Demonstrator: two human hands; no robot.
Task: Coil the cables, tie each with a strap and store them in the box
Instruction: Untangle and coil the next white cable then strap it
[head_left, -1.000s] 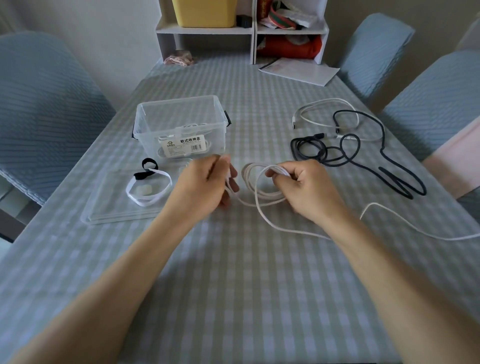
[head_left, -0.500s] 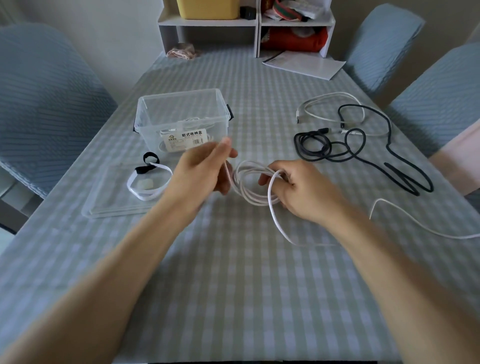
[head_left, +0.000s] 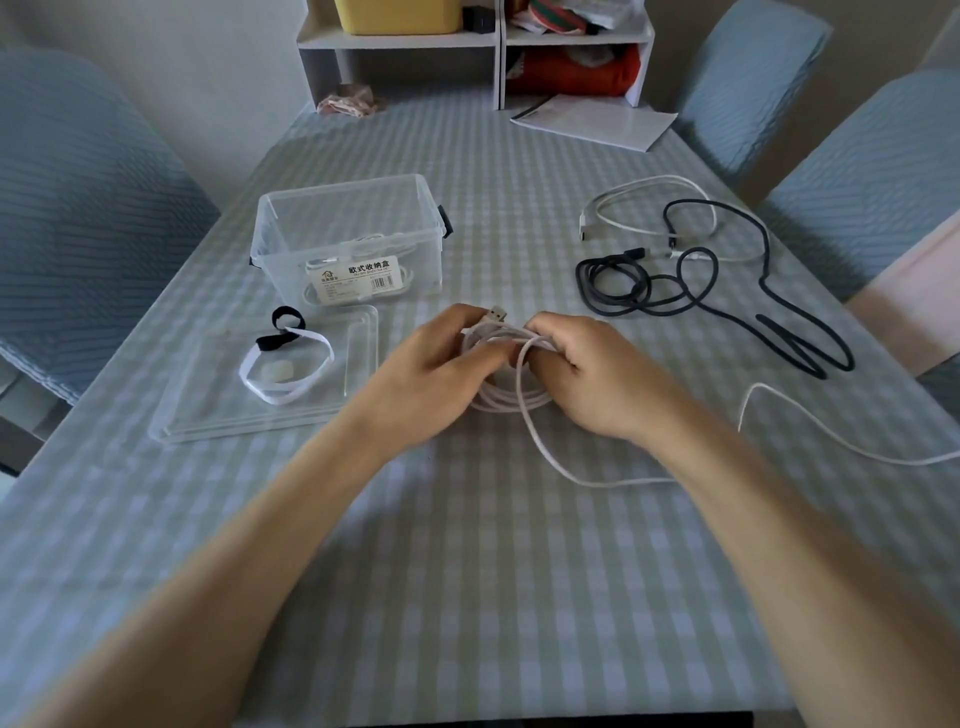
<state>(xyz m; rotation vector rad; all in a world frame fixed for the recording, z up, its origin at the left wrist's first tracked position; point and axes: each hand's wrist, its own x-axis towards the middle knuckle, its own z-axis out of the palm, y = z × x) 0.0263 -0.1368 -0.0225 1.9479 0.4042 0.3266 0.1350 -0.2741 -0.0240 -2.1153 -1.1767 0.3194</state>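
Both hands, left hand (head_left: 434, 364) and right hand (head_left: 589, 371), gripped a white cable's coil (head_left: 511, 397) above the checked tabletop (head_left: 467, 571), near the clear box (head_left: 348, 241).

Soft, dim daylight on the tabletop (head_left: 467, 545); my fingers (head_left: 470, 358) look slightly blurred, and the edges bend outward, wide-angle.

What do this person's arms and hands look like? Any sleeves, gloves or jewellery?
Both forearms are bare all the way to the bottom of the picture, with no sleeve in view. The left hand and the right hand wear no gloves. No watch, bracelet or ring shows on the visible wrists and fingers, and no markings show either.
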